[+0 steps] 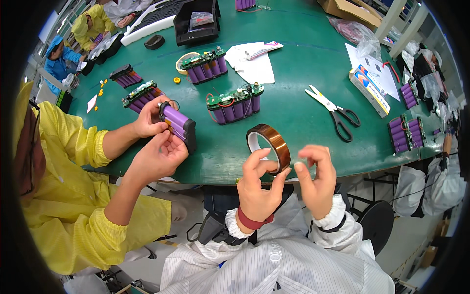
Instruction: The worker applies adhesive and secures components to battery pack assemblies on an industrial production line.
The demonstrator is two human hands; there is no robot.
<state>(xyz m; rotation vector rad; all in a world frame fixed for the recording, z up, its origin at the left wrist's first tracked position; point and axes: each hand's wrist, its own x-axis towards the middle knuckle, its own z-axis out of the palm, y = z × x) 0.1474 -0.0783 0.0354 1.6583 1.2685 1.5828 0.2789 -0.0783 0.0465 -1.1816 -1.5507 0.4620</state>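
Note:
My left hand point(258, 193) grips a roll of amber tape point(279, 139) with a white core, its fingers inside the ring and the thumb against the outer side. The roll stands tilted above the near edge of the green table. Just to the right, my right hand point(317, 181) is raised with thumb and bent fingers apart; nothing shows between them. Beyond the roll stands a purple battery pack point(236, 105) with a green circuit board and red wires on top. Black-handled scissors point(335, 110) lie with blades apart, farther right.
At left a co-worker in yellow holds a purple battery pack point(176, 120). More packs point(205, 66) stand on the green table point(298, 54). A white sheet with a tube point(264, 49), a small carton point(369, 90), a black bin point(197, 22) and a cardboard box point(350, 12) lie around.

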